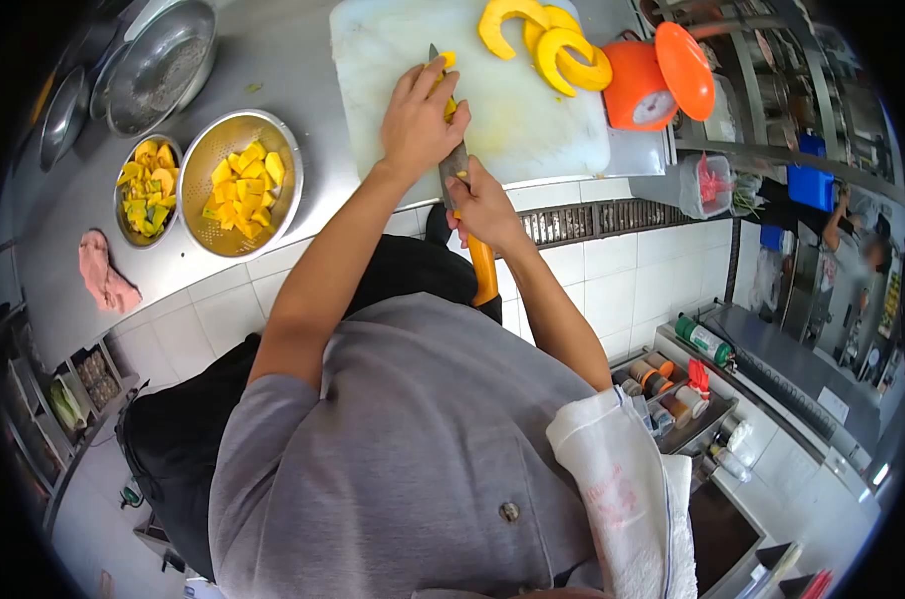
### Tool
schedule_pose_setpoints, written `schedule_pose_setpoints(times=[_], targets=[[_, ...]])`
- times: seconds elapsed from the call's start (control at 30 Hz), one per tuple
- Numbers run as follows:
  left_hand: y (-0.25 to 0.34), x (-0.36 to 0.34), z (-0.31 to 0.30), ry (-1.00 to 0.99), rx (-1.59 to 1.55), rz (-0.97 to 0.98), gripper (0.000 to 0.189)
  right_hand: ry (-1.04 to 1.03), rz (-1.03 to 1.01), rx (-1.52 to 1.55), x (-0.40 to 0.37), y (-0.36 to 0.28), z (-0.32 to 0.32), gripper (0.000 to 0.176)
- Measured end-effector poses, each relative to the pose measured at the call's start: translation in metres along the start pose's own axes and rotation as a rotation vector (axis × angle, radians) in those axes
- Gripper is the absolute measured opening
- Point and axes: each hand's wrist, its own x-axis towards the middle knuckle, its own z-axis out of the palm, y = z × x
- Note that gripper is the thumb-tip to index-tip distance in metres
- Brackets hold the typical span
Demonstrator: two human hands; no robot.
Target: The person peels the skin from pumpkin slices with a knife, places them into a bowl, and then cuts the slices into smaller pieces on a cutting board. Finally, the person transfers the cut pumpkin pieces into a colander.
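Note:
My right hand [487, 205] is wrapped round a knife [483, 272] with a yellow handle, its blade pointing away from me over the white cutting board [552, 150]. On the board, my left hand [420, 118] is closed over a piece of pumpkin [451, 106], right beside the blade; most of that piece is hidden by the fingers. A small yellow chunk [448, 60] shows at the fingertips near the knife's tip. Several curved pumpkin slices [562, 62] lie at the board's far right.
Left of the board stand a perforated colander [291, 165] of pumpkin chunks, a smaller bowl [121, 215] of peelings and chunks, and metal bowls [198, 75]. A pink cloth [103, 272] lies near the counter's edge. An orange scale [627, 75] borders the board. Another person [857, 235] stands far right.

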Motion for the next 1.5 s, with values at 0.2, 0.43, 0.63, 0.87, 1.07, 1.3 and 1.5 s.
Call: schedule_pose_setpoints(times=[0.2, 0.43, 0.63, 0.87, 1.07, 1.3, 1.5], targets=[[-0.001, 0.004, 0.000, 0.387, -0.165, -0.286, 0.038, -0.037, -0.072, 0.013, 0.024, -0.015, 0.024, 0.013], [-0.001, 0.012, -0.034, 0.597, -0.285, -0.419, 0.039, -0.025, -0.141, -0.126, 0.015, -0.048, 0.041, 0.012], [-0.025, -0.019, -0.127, 0.863, -0.124, -0.426, 0.040, -0.215, -0.237, -0.338, -0.001, -0.086, 0.087, 0.018], [-0.090, -0.076, -0.176, 0.856, 0.183, -0.693, 0.032, -0.266, -0.509, -0.581, 0.011, -0.075, 0.108, 0.023], [-0.104, -0.010, -0.180, 0.125, 0.394, -0.530, 0.023, -0.032, -0.236, -0.325, 0.002, -0.070, 0.024, 0.017], [-0.166, 0.057, -0.139, -0.600, 0.437, -0.528, 0.028, 0.269, -0.222, -0.089, -0.038, 0.005, -0.056, 0.011], [-0.159, 0.044, -0.198, -0.385, 0.377, -0.358, 0.026, 0.505, -0.081, -0.015, -0.090, 0.063, -0.073, 0.011]])
